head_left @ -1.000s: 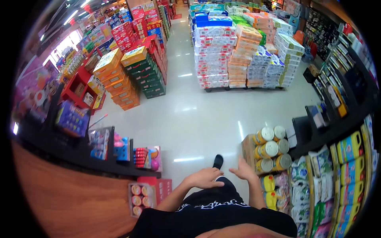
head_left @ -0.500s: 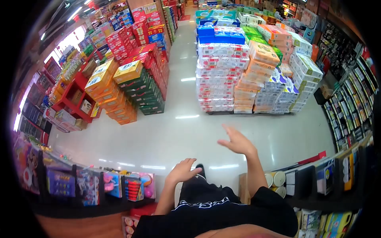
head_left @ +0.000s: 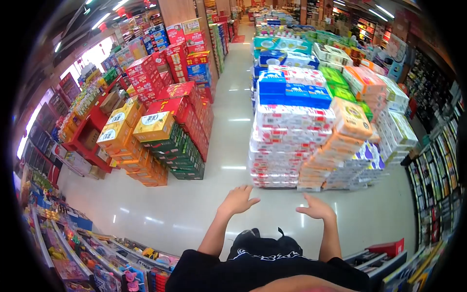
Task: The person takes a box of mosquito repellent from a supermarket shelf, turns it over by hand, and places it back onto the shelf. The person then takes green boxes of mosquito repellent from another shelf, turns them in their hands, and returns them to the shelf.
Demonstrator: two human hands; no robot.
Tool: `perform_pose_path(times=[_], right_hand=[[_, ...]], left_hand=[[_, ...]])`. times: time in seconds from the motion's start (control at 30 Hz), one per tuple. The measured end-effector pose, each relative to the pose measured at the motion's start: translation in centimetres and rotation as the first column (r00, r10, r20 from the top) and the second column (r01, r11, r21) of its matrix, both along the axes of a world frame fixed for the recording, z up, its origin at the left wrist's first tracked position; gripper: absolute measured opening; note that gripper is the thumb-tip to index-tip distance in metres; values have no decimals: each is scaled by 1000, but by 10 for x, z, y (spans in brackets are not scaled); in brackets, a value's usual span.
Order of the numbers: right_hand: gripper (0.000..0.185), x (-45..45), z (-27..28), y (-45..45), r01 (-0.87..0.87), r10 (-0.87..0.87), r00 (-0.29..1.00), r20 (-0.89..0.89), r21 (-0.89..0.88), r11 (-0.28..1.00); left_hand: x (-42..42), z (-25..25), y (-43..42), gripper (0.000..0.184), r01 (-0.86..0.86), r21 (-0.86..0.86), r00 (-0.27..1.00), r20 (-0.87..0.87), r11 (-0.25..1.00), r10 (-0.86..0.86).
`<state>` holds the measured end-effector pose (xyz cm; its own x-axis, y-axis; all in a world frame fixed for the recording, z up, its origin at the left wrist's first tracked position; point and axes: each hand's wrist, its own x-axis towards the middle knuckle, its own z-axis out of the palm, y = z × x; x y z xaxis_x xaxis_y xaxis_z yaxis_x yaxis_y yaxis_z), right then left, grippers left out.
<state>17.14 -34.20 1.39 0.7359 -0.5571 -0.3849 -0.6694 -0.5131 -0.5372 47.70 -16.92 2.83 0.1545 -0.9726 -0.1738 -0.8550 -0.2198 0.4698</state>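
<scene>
My left hand (head_left: pixel 238 200) is held out in front of me over the floor, fingers stretched and thumb apart, with nothing in it. To its right, my right hand (head_left: pixel 316 207) hangs in the air in the same way, open and without any object. Nearest to both is a tall stack of white and red wrapped paper packs (head_left: pixel 277 146), with blue packs (head_left: pixel 292 95) on top. Orange packs (head_left: pixel 351 119) are piled beside it. Neither hand appears to touch the stacks.
Orange cartons (head_left: pixel 119 134) and green cartons (head_left: pixel 175 155) stand to the left, with red boxes (head_left: pixel 182 109) behind. An aisle (head_left: pixel 236 117) runs between the stacks. Shelves of toys (head_left: pixel 97 258) are at lower left, a book-like rack (head_left: pixel 435 180) at right.
The stacks are now closer and larger in view. My right hand has lowered and come level with the left, which has moved forward. The shelves near me have slipped back.
</scene>
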Motion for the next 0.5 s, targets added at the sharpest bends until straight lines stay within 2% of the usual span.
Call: perform_pose_path(times=[0.03,0.1,0.17,0.2,0.23,0.27,0.33,0.37,0.43,0.5], right_hand=[[89,9,1,-20,27,-26,996,89,-10,1000],[88,33,16,-53,126,-150,939,309,95,987],[87,61,20,-96,183,-285,848,446,258,949],[86,77,13,-119,177,-275,827,490,239,955],[85,95,5,-146,169,-262,804,534,217,961],[84,110,1,-175,162,-244,778,578,191,968],[81,152,17,-221,157,-263,723,639,219,963],[80,168,29,-240,154,-277,702,656,241,958],[75,216,44,-291,148,-219,649,729,161,976],[72,244,67,-322,146,-193,627,755,130,981]], left_hand=[[11,3,-25,69,13,-65,998,-53,998,-16],[36,0,-72,69,19,-193,987,-150,981,-48],[66,-6,-120,70,-95,-144,900,-436,985,23],[81,-18,-140,71,-149,-115,823,-565,982,59],[95,-24,-157,73,-208,-52,925,-336,977,179],[105,-29,-172,72,-249,4,951,-185,968,246],[104,8,-196,72,-354,122,932,125,927,339],[106,0,-210,70,-385,12,920,-70,923,385],[136,-5,-253,68,-481,-236,838,-409,845,362],[141,16,-293,68,-596,-353,784,-450,722,428]])
